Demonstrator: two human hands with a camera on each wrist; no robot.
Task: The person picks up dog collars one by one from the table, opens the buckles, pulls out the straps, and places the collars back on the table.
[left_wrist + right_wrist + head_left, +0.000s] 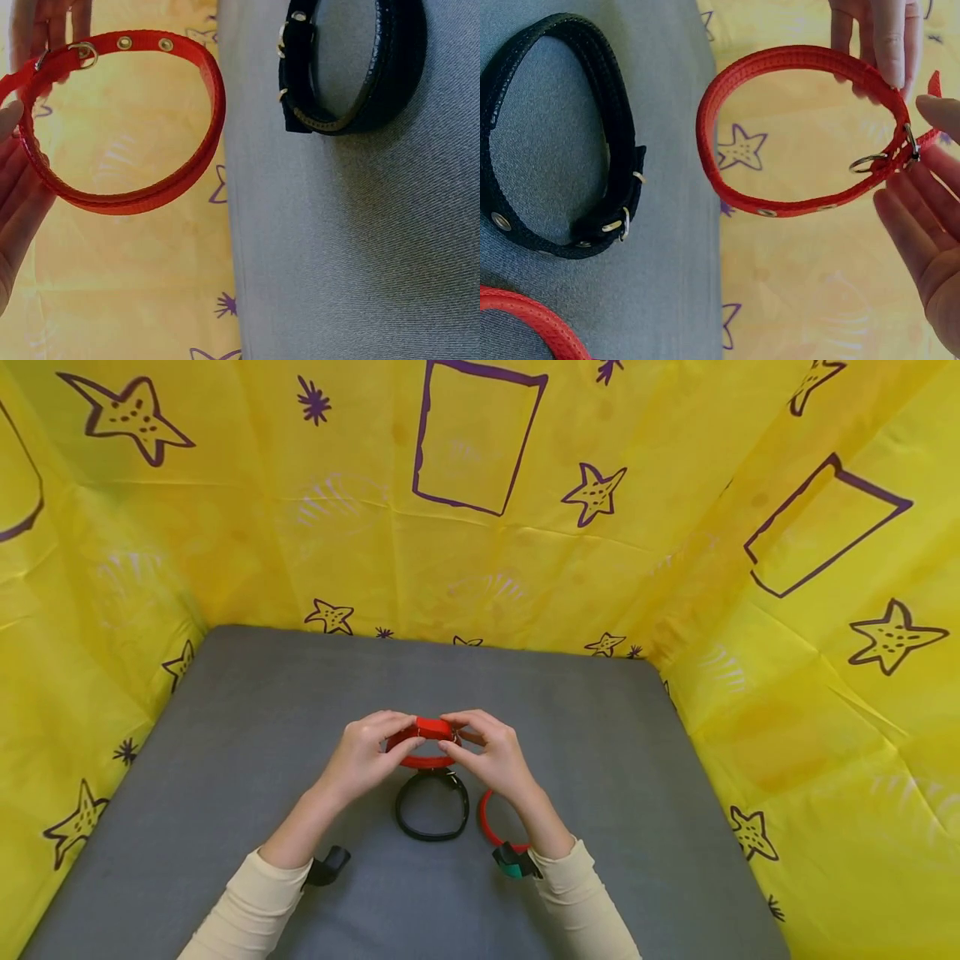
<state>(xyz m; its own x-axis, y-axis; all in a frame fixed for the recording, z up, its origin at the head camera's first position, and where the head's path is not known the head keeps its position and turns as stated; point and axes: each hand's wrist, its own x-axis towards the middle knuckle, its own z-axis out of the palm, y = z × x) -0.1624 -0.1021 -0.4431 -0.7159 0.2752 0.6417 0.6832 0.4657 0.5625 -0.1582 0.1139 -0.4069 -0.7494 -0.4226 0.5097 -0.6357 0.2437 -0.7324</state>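
Note:
A red dog collar (427, 762), fastened into a loop, is held up above the grey table by both hands. Its metal buckle (912, 144), D-ring (866, 163) and eyelets (124, 43) show in the wrist views. My left hand (367, 756) pinches the band between thumb and fingers on one side. On the buckle side, my right hand (491, 756) grips it near the strap's free end (934, 84). A black collar (431, 837), also buckled into a loop, lies just below the hands. Another red collar (487, 822) rests by the right forearm, which partly hides it.
The grey tabletop (247, 718) runs back to yellow cloth walls (360, 552) with purple drawings on three sides. Black straps (327, 866) sit at the wrists, below cream sleeves (243, 902).

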